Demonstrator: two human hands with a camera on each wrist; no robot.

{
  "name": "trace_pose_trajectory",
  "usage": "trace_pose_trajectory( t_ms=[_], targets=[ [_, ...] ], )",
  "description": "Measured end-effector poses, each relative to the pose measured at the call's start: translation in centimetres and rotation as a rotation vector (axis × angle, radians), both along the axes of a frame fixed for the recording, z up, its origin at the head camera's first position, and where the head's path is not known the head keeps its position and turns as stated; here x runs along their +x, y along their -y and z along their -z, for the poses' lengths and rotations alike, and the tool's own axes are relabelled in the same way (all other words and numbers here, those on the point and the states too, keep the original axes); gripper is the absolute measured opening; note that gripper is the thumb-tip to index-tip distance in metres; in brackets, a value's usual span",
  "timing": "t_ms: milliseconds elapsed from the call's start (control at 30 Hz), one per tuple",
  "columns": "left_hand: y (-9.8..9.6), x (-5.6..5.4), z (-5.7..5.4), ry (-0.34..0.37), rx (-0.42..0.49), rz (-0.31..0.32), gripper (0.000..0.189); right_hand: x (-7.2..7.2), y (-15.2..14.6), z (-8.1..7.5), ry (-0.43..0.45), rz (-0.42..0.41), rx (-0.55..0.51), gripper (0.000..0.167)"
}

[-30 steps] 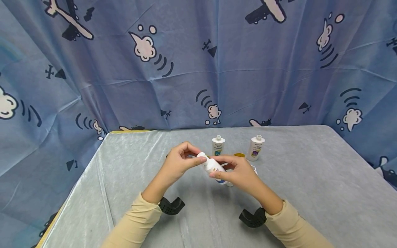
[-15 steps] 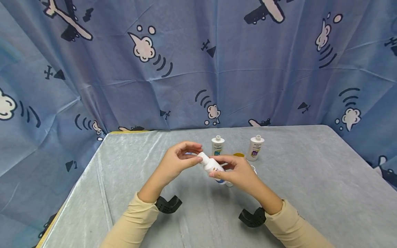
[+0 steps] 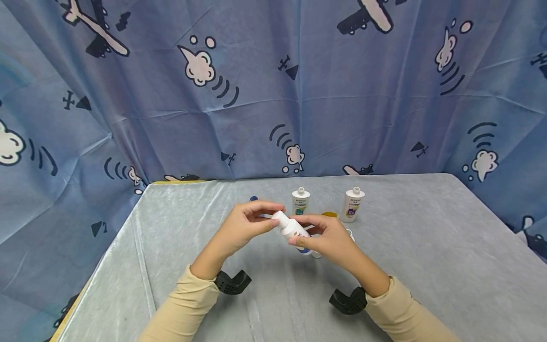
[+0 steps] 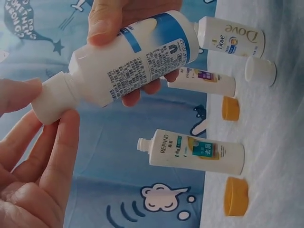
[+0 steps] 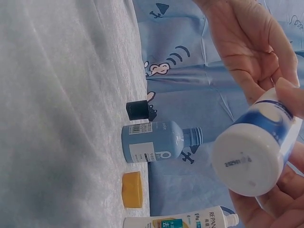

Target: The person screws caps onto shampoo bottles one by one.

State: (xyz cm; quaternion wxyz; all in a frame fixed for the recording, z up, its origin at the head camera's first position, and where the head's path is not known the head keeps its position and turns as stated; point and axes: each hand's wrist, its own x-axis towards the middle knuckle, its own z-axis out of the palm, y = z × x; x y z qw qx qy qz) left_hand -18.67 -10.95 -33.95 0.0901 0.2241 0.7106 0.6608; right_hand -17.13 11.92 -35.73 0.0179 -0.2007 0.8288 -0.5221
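My right hand (image 3: 326,235) grips a white Dove-style lotion or shampoo bottle (image 4: 137,61) with a blue band, holding it tilted above the table. At the bottle's upper left end sits a white cap (image 4: 54,97). The thumb and fingers of my left hand (image 3: 243,225) pinch that cap from both sides. In the right wrist view the round base of the held bottle (image 5: 244,166) faces the camera. The right palm hides part of its label.
Behind the hands stand two uncapped white bottles, one teal-labelled (image 3: 301,200), one purple-labelled (image 3: 352,204). A Dove bottle (image 4: 235,38), a white cap (image 4: 260,71), two yellow caps, one nearer the teal-labelled bottle (image 4: 236,196), a blue bottle (image 5: 152,141) and a dark cap (image 5: 137,110) share the table.
My left hand has shifted slightly left and its fingers have changed position around the cap. A blue top behind that hand has come into view. The right hand and bottle stay nearly still.
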Motion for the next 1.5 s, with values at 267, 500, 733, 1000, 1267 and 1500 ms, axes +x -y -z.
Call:
trace_pose_trajectory(
  t_ms=[267, 500, 733, 1000, 1267, 1500],
  targets=[
    [-0.25, -0.26, 0.25, 0.037, -0.016, -0.045, 0.033, 0.04, 0.09, -0.04, -0.013, 0.002, -0.003, 0.044],
    [-0.18, -0.21, 0.13, 0.037, -0.022, -0.050, 0.037, -0.05, 0.22, 0.13, -0.026, -0.011, -0.020, 0.043],
    [0.34, -0.21, -0.02, 0.000, 0.017, 0.029, 0.042, 0.08, 0.16, -0.09, -0.015, -0.011, -0.017, 0.043],
    [0.57, -0.12, -0.04, -0.039, 0.005, 0.073, 0.033, 0.13, 0.10, -0.17, -0.011, -0.015, -0.028, 0.043],
    [0.45, -0.16, 0.02, -0.014, 0.002, 0.040, 0.034, 0.14, 0.07, -0.10, -0.011, -0.016, -0.028, 0.043],
    [0.46, -0.16, -0.01, 0.002, -0.021, 0.009, 0.033, 0.16, 0.07, -0.03, -0.026, -0.017, -0.022, 0.042]
  ],
)
